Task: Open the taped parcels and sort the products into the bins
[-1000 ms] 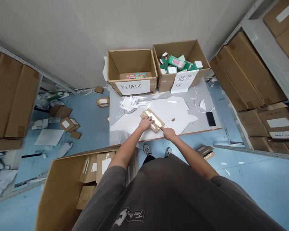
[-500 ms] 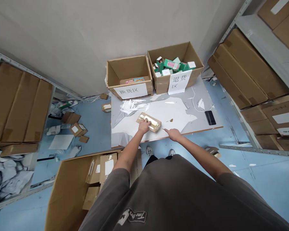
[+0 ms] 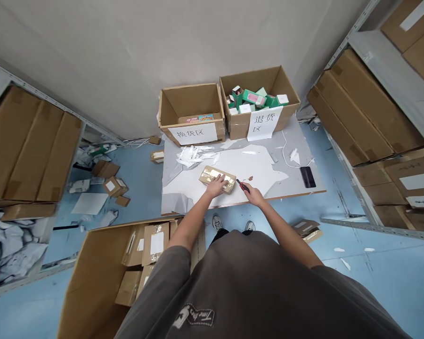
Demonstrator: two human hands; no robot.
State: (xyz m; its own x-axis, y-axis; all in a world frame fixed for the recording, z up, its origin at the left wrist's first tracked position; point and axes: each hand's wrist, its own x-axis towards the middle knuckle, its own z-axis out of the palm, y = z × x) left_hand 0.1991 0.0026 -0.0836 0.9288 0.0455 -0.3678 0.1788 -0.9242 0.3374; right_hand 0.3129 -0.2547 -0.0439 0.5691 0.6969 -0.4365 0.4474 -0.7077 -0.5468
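A small taped cardboard box (image 3: 205,177) with a white label lies on the white-covered table. My left hand (image 3: 216,185) rests on its top toward the right, fingers spread and touching the cardboard. Closed around a red and black utility knife (image 3: 243,186) is my right hand (image 3: 255,195), just right of the box. The knife points up and left, its tip close to the box's right end. Whether the tip touches the box I cannot tell.
Two open cartons with paper signs stand at the back: the left carton (image 3: 192,134) and the right carton (image 3: 238,129), holding green boxes. White paper strips (image 3: 194,156) and a black phone (image 3: 307,177) lie on the table. A big carton (image 3: 92,273) of parcels stands at lower left.
My left hand has shifted slightly right along the box, fingers more spread. The right hand has turned, so the knife's handle now shows. The camera view has shifted slightly.
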